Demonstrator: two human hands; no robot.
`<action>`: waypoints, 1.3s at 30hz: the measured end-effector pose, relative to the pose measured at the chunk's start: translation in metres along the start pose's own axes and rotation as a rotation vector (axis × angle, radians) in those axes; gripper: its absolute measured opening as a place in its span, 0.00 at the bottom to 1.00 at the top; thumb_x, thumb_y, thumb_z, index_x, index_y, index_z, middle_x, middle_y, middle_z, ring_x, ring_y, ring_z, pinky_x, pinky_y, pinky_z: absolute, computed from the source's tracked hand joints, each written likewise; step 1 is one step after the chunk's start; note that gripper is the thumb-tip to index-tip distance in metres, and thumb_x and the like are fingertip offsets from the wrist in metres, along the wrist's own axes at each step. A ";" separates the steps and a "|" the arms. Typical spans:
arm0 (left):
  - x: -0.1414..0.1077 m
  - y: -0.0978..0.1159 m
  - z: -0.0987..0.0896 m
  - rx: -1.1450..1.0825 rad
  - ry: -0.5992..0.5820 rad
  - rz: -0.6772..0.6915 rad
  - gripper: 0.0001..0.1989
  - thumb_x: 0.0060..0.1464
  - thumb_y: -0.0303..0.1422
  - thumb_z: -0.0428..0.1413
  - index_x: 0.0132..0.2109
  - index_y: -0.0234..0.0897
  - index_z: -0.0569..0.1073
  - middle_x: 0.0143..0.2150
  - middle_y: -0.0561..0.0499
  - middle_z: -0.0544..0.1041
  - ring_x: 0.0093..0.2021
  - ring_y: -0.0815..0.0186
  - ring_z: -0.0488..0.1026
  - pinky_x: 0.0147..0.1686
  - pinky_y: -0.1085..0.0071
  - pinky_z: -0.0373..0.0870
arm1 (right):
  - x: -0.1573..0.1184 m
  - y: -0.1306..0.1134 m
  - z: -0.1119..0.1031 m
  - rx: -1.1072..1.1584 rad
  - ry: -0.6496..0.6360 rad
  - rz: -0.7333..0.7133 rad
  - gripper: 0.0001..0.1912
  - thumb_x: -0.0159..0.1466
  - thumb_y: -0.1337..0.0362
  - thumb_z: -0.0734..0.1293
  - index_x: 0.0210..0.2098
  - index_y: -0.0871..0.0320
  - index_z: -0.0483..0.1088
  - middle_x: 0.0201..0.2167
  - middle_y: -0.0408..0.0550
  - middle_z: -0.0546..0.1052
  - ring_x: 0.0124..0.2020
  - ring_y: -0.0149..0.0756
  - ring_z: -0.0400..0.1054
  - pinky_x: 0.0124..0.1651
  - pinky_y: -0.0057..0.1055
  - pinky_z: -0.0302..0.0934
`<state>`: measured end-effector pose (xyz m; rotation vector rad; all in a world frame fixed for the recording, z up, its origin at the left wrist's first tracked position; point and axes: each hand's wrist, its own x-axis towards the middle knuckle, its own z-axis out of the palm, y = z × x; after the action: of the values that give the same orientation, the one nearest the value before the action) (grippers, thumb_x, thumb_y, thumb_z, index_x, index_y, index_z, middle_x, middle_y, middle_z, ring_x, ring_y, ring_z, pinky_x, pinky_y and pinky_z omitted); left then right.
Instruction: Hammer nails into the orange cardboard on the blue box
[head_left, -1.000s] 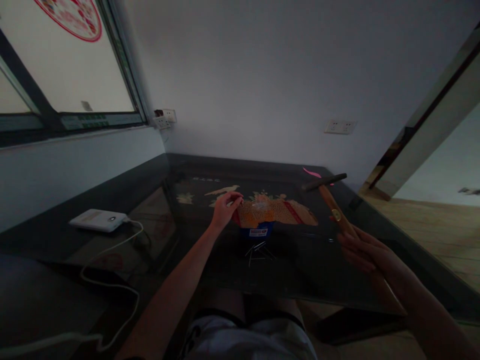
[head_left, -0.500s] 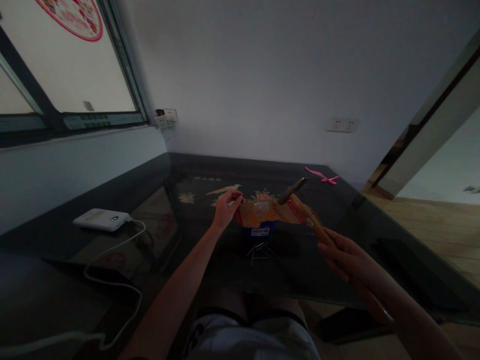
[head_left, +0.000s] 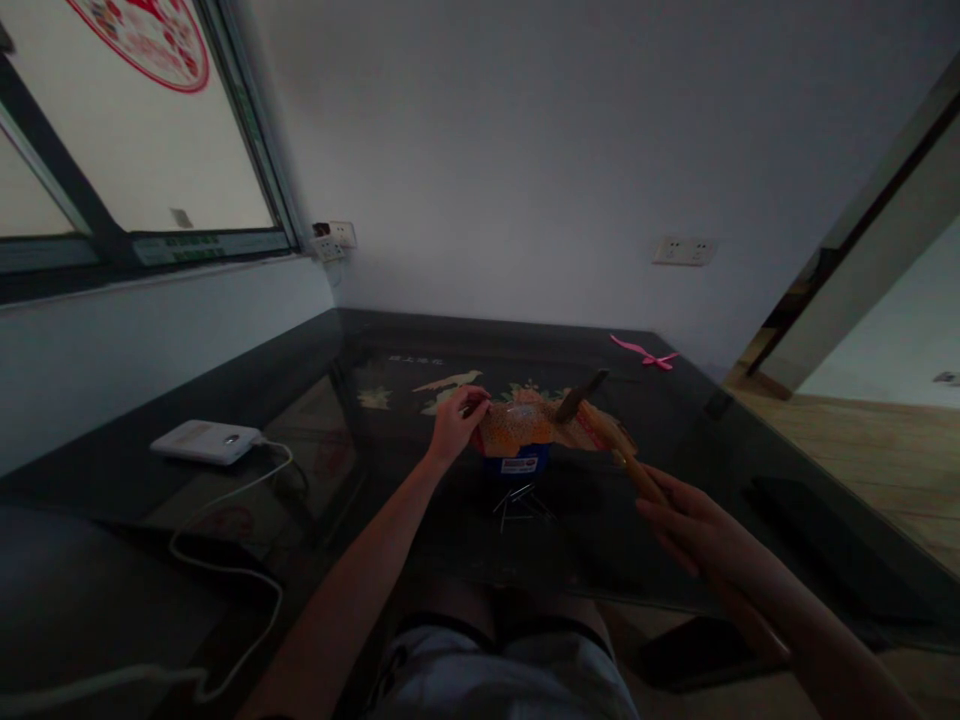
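In the head view, my right hand [head_left: 690, 515] is wrapped round the wooden handle of a hammer [head_left: 634, 468]. The dark hammer head [head_left: 581, 396] is over the right part of an orange patterned piece, seemingly cardboard or packaging [head_left: 517, 428]. This piece rests on a small blue box [head_left: 521, 463]. My left hand [head_left: 454, 425] is closed, thumb and fingers pinching the left end of the orange piece. Whether something small is also between those fingertips, I cannot tell. Several thin nails [head_left: 521, 502] lie loose on the dark tabletop just in front of the box.
A white power bank [head_left: 204, 441] with a white cable [head_left: 232, 568] lies on the left of the glossy black table [head_left: 420, 530]. A pink ribbon [head_left: 649, 355] is at the back right. Flat dark objects lie by the right edge [head_left: 825, 545]. Wall and window border the table.
The hammer head has dipped slightly and shifted a little left, onto or just over the orange piece. My left hand stays almost in place.
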<state>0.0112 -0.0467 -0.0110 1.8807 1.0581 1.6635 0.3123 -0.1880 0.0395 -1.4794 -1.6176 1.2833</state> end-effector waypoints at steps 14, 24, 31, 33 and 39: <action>0.000 0.004 0.000 0.062 -0.055 0.013 0.07 0.52 0.32 0.54 0.37 0.34 0.72 0.36 0.48 0.76 0.34 0.68 0.74 0.38 0.71 0.72 | -0.002 0.001 0.001 -0.015 0.015 0.001 0.39 0.58 0.53 0.63 0.62 0.65 0.48 0.15 0.33 0.61 0.11 0.23 0.49 0.14 0.22 0.45; 0.000 0.009 -0.001 0.142 -0.101 -0.014 0.07 0.52 0.31 0.54 0.36 0.35 0.76 0.36 0.48 0.79 0.38 0.64 0.75 0.40 0.69 0.73 | -0.006 -0.003 0.000 -0.064 0.093 -0.020 0.34 0.56 0.54 0.64 0.60 0.58 0.58 0.15 0.40 0.67 0.14 0.32 0.59 0.15 0.26 0.54; 0.000 0.005 -0.001 0.167 -0.094 -0.026 0.07 0.52 0.32 0.54 0.35 0.35 0.77 0.36 0.48 0.79 0.38 0.64 0.75 0.42 0.67 0.72 | -0.010 -0.038 0.007 -0.054 0.036 -0.038 0.36 0.58 0.55 0.63 0.62 0.62 0.52 0.11 0.34 0.60 0.11 0.26 0.53 0.14 0.22 0.49; 0.000 0.005 -0.001 0.173 -0.093 -0.028 0.08 0.53 0.32 0.54 0.35 0.35 0.77 0.36 0.47 0.79 0.38 0.64 0.75 0.42 0.67 0.72 | -0.007 -0.047 0.012 -0.032 -0.007 -0.058 0.36 0.59 0.55 0.62 0.63 0.63 0.50 0.11 0.32 0.58 0.10 0.23 0.50 0.13 0.20 0.45; -0.001 0.007 -0.002 0.186 -0.097 -0.023 0.08 0.53 0.33 0.54 0.34 0.36 0.77 0.35 0.48 0.79 0.36 0.64 0.75 0.41 0.68 0.72 | 0.011 -0.055 0.031 -0.023 -0.118 -0.123 0.33 0.59 0.60 0.62 0.62 0.62 0.51 0.14 0.32 0.59 0.11 0.22 0.51 0.13 0.20 0.47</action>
<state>0.0117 -0.0522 -0.0060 2.0336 1.2259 1.4896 0.2608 -0.1805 0.0767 -1.3162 -1.7759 1.3082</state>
